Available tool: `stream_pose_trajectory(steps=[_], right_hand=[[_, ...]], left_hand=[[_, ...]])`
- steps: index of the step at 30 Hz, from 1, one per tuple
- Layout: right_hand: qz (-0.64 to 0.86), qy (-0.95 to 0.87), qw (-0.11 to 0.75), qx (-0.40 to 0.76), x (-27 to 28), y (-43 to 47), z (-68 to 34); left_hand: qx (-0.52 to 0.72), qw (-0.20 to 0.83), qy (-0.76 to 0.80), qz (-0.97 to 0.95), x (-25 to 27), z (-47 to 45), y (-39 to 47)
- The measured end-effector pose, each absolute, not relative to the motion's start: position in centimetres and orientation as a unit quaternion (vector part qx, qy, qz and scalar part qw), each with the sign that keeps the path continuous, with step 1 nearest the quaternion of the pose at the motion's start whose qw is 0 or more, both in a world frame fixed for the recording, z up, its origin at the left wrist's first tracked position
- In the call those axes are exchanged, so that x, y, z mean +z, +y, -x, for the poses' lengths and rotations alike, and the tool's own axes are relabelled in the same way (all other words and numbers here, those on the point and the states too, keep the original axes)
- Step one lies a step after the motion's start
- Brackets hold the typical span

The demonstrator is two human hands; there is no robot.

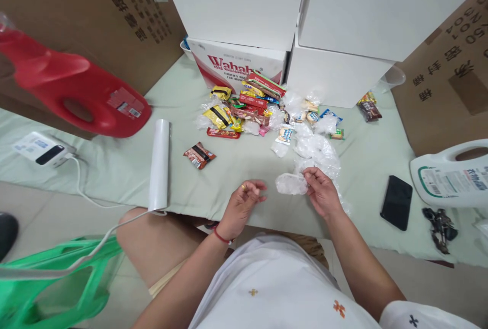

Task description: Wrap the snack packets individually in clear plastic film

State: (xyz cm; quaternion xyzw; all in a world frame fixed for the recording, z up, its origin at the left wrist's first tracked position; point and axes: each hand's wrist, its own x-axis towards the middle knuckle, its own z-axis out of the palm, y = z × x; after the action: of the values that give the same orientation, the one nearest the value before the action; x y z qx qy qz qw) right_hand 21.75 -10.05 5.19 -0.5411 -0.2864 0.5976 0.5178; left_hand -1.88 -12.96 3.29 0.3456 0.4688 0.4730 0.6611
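Note:
My right hand (322, 191) pinches the edge of a small clear plastic bag (291, 184) between thumb and fingertips, just above the front of the table. To the left of that bag is my left hand (244, 204), its fingers loosely bent and apart, with nothing in them. Beyond my right hand lies a heap of crumpled clear plastic bags (314, 148). A mixed pile of wrapped snacks (249, 108) in red, yellow and brown packets sits farther back. One brown snack packet (199, 155) rests by itself to the left, and a white snack packet (284, 136) lies in front of the pile.
Behind the pile stand a Wahaha carton (236, 59) and white boxes (343, 75). On the left are a red jug (95, 90), a white cylinder (159, 166) and a corded white device (41, 150). A black phone (396, 202) and a white detergent bottle (453, 174) lie right.

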Motion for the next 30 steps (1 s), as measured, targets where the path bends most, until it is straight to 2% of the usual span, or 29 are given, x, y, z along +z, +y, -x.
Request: stream_pose_trajectory(steps=[3,8,10,13,15,17,19,23,25,27,30], right_hand=[[0.535,-0.354,0.484,0.596,5.1,-10.7,-21.4],[0.508,-0.402,0.449,0.616,5.0,-11.8,-19.5],[0.531,-0.384,0.448,0.609,5.1,-11.7,-19.1],[0.535,-0.421,0.389,0.620,5.1,-11.3,-19.1],[0.533,-0.428,0.376,0.626,4.9,-10.9,-19.4],[0.549,-0.385,0.408,0.620,4.5,-10.6,-19.8],[0.559,-0.332,0.429,0.627,4.1,-10.5,-20.2],[0.563,-0.296,0.418,0.649,3.4,-11.4,-20.3],[0.571,-0.362,0.443,0.589,3.6,-12.2,-20.1],[0.568,-0.496,0.453,0.476,4.1,-12.7,-19.7],[0.529,-0.681,0.385,0.330,5.0,-12.6,-19.4]], left_hand=[[0.482,0.577,0.514,-0.413,3.4,1.4,-13.0],[0.376,0.457,0.546,-0.594,3.7,-1.0,-12.8],[0.374,0.404,0.540,-0.637,3.8,-1.6,-12.8],[0.393,0.361,0.514,-0.671,3.9,-1.7,-13.1],[0.406,0.348,0.527,-0.660,3.9,-1.3,-13.3],[0.419,0.350,0.555,-0.628,3.7,-0.8,-13.3],[0.431,0.391,0.580,-0.569,3.4,-0.3,-13.2],[0.471,0.479,0.602,-0.431,2.8,0.0,-12.9],[0.484,0.470,0.610,-0.415,2.7,-0.1,-12.9],[0.479,0.462,0.613,-0.427,2.7,-0.2,-13.0],[0.458,0.482,0.594,-0.453,3.1,-0.1,-12.7]])
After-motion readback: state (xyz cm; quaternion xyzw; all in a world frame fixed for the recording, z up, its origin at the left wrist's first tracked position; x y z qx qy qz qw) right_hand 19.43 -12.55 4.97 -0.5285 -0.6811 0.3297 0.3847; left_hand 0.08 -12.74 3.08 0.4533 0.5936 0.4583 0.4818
